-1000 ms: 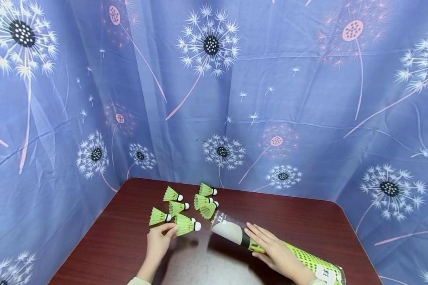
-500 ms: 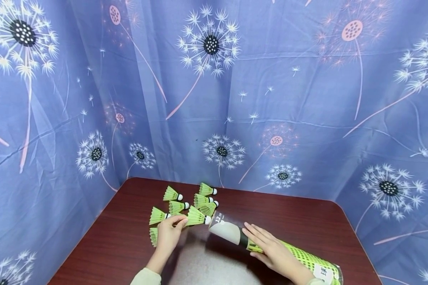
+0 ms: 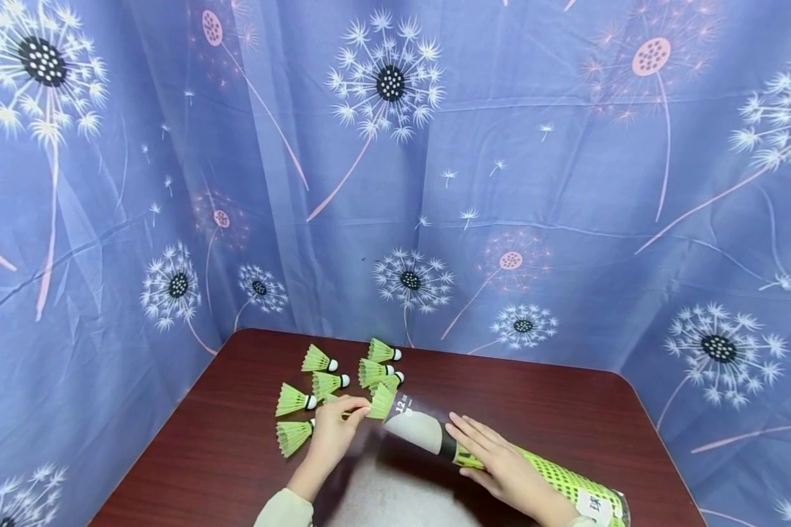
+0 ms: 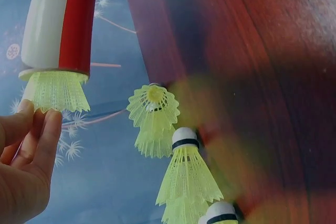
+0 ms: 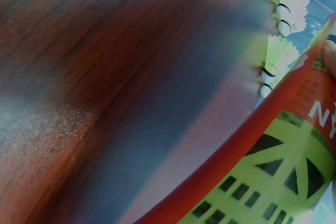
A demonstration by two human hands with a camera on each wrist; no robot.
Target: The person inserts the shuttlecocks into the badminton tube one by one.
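Note:
Between thumb and fingertips, my left hand (image 3: 335,432) pinches the skirt edge of a yellow-green shuttlecock (image 3: 381,402). The left wrist view shows that shuttlecock's skirt (image 4: 58,94) jutting from the mouth of a shuttlecock tube (image 4: 60,19); its cork end is hidden inside. My right hand (image 3: 501,465) holds the tube around its middle, fingers over the top and thumb on the near side. The tube lies slantwise, its mouth toward my left hand. In the right wrist view, its red and green printed side (image 5: 294,156) fills the lower right.
Several more shuttlecocks lie on the dark red-brown table (image 3: 534,395), left of and behind the tube mouth. One shuttlecock (image 3: 294,437) lies just left of my left hand. A blue dandelion-print curtain (image 3: 461,183) hangs behind and beside the table.
My left hand has carried the shuttlecock rightward from beside the others, and its cork end has entered the tube mouth. My right hand and the tube have shifted slightly left.

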